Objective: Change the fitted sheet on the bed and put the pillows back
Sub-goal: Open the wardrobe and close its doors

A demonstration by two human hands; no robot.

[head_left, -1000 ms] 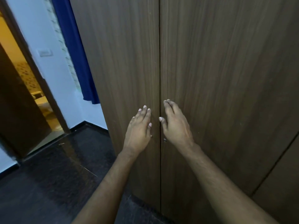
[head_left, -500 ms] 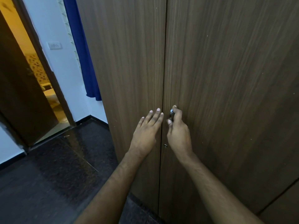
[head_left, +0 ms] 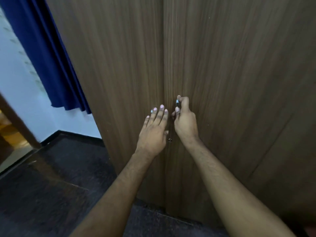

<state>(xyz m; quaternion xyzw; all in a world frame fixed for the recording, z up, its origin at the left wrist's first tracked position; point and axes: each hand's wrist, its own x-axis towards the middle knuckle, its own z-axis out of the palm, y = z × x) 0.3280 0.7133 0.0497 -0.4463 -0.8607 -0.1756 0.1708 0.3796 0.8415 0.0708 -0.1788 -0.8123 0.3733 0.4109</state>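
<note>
The right hand [head_left: 185,121] pinched the metal knob [head_left: 177,102] on the right wardrobe door [head_left: 230,82]; the left hand [head_left: 153,129] lay flat, fingers straight, against the left wardrobe door [head_left: 119,74].

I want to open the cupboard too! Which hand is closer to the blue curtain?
Left. The left hand lies flat on the left cupboard door, on the blue curtain's side. The right hand, pinching the small metal knob, is farther away.

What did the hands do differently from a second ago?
The right hand moved up the right door and now pinches its small metal knob. The left hand slid up the left door too, fingers straight, reaching the other knob. Both doors stayed closed.
</note>
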